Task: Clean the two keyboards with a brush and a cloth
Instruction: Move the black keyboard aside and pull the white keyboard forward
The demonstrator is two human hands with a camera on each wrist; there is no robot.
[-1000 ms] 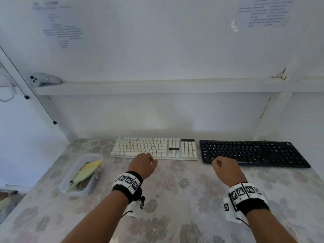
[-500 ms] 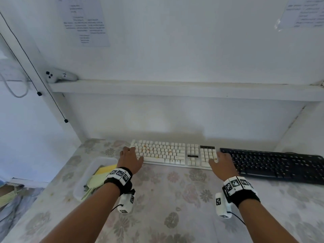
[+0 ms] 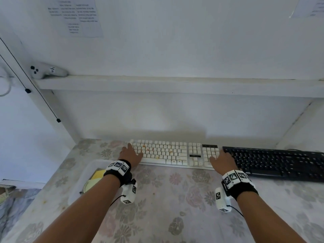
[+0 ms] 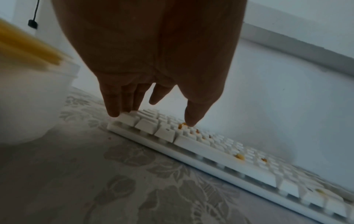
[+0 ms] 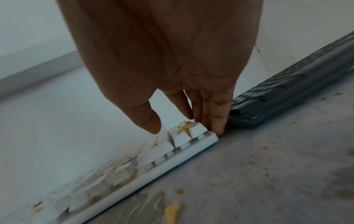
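Note:
A white keyboard (image 3: 166, 153) with orange crumbs on its keys lies at the back of the table, and a black keyboard (image 3: 273, 162) lies just to its right. My left hand (image 3: 130, 153) rests at the white keyboard's left end. In the left wrist view its straight fingers (image 4: 113, 109) touch the end keys of the white keyboard (image 4: 220, 148), thumb on a crumbed key. My right hand (image 3: 220, 158) is at the right end. Its fingers (image 5: 218, 121) point down into the gap between the white keyboard (image 5: 153, 154) and the black keyboard (image 5: 287, 84), thumb hovering above the keys.
A clear plastic tray (image 3: 78, 183) holding a yellow cloth (image 3: 97, 174) stands left of my left wrist. Crumbs (image 5: 172, 212) lie on the flowered tablecloth in front of the white keyboard. A white shelf (image 3: 175, 85) with a game controller (image 3: 47, 71) runs above the keyboards.
Both hands have moved forward from curled fists over the table in front of the keyboards, opened, and spread to the two ends of the white keyboard. The view has turned left.

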